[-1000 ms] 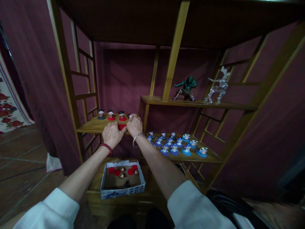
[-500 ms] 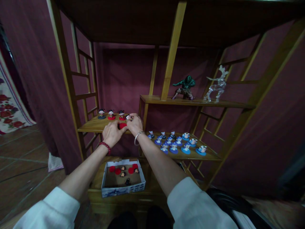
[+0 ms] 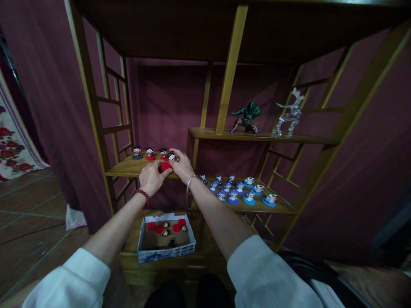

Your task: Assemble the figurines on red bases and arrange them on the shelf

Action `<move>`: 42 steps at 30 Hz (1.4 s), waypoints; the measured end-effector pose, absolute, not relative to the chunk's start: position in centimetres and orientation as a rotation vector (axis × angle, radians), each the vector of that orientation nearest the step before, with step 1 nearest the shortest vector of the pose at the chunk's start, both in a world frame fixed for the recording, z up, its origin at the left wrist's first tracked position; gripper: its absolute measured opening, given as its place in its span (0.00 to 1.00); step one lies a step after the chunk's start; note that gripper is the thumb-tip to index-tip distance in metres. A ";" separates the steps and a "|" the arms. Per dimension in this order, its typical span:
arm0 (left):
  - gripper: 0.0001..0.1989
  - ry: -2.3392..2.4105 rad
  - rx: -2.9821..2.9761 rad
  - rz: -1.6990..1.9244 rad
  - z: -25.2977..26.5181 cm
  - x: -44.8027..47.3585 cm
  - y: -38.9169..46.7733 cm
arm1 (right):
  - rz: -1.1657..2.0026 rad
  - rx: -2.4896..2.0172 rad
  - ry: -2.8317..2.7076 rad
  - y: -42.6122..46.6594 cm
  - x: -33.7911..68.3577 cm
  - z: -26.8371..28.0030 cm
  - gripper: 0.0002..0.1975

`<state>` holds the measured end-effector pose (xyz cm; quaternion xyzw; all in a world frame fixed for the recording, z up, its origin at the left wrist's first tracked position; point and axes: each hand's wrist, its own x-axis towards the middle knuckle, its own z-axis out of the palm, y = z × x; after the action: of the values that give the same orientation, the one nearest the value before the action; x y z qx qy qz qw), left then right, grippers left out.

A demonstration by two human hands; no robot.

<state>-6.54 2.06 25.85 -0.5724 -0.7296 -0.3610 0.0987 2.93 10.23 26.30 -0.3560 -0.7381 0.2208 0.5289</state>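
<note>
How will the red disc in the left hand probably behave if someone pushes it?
The red disc seems stiff: it shows no sag in the left hand. Being small, it is probably light. Its rounded edge might let it roll if stood upright.

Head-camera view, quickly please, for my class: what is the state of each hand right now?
Left hand: closed, holding a flat, round red base.
Right hand: closed, holding a small, black-haired figurine.

The right hand (image 3: pixel 183 167) has brought its figurine (image 3: pixel 171 157) nearer the red disc (image 3: pixel 165 166)
</note>
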 end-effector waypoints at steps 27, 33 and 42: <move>0.31 -1.723 -1.835 -2.796 21.7 -3.5 -4.6 | 0.943 -0.580 -1.598 2.2 5.9 22.8 0.15; 0.34 -1.807 -1.858 -2.970 19.2 -1.9 -6.4 | 0.925 -0.689 -1.618 0.6 7.8 20.2 0.14; 0.30 -1.921 -1.748 -3.077 15.2 0.0 -7.9 | 0.940 -0.853 -1.594 -2.2 10.0 17.4 0.13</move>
<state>0.04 -7.88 15.17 -0.3923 -0.4312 -0.6905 -0.4282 9.97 -2.22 17.42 -0.3566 -0.6660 0.3930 0.5242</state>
